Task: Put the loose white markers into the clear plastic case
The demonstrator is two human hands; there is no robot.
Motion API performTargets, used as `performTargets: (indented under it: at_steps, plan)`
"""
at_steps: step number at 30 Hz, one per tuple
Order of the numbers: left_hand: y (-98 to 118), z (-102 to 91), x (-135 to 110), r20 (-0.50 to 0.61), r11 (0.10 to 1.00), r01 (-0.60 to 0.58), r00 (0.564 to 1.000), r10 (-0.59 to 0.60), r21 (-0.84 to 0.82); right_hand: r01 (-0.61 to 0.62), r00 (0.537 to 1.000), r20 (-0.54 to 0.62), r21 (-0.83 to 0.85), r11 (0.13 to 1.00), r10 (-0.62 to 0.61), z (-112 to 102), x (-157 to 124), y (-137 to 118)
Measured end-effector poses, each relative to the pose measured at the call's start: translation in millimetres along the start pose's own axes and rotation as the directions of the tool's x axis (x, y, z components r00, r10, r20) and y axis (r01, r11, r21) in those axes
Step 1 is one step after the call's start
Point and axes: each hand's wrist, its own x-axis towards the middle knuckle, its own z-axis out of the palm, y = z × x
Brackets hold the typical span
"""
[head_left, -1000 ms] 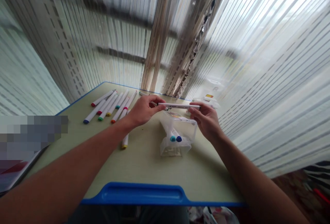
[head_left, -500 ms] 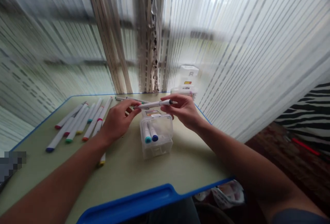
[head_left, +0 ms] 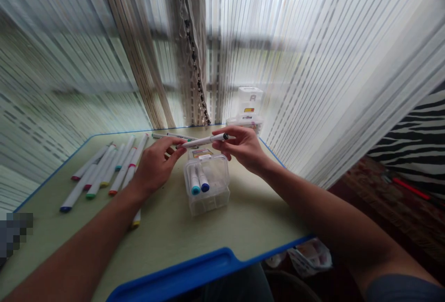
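Both my hands hold one white marker (head_left: 200,142) with a black end, level above a clear plastic box. My left hand (head_left: 158,163) pinches its left end, and my right hand (head_left: 241,149) grips it near the black end on the right. Below them stands the clear box (head_left: 210,204), with two markers inside: one with a turquoise end (head_left: 195,186) and one with a dark blue end (head_left: 204,183). To the left of my left hand, several white markers (head_left: 100,172) with coloured ends lie spread on the table, some partly hidden behind my forearm.
The pale green table (head_left: 167,241) has a blue edge with a raised blue tray lip (head_left: 174,276) at the front. A second clear box (head_left: 248,107) stands at the back by the string curtain (head_left: 243,37). More markers (head_left: 177,136) lie behind my left hand.
The view has shifted slightly, so the table things sit a little further left. Both hands keep hold of the same marker, with almost the same pose.
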Motion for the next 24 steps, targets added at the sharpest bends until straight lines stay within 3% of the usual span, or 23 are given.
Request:
performTargets:
  at_steps: [9, 15, 24]
  plan:
    - [2.1, -0.1, -0.3, -0.062, 0.998, -0.060, 0.996, 0.060, -0.003, -0.011, 0.997, -0.083, -0.023, 1.000, 0.009, -3.6, 1.4, 2.6]
    - [4.8, -0.4, -0.8, -0.109, 0.996, -0.085, 0.991, 0.083, -0.017, -0.091, 0.988, -0.128, -0.054, 0.994, 0.084, -6.0, 3.2, 7.2]
    - [12.5, -3.0, -2.5, -0.124, 0.995, -0.046, 0.992, 0.036, -0.083, -0.128, 0.985, -0.126, -0.045, 0.991, 0.121, -7.6, 1.8, 12.1]
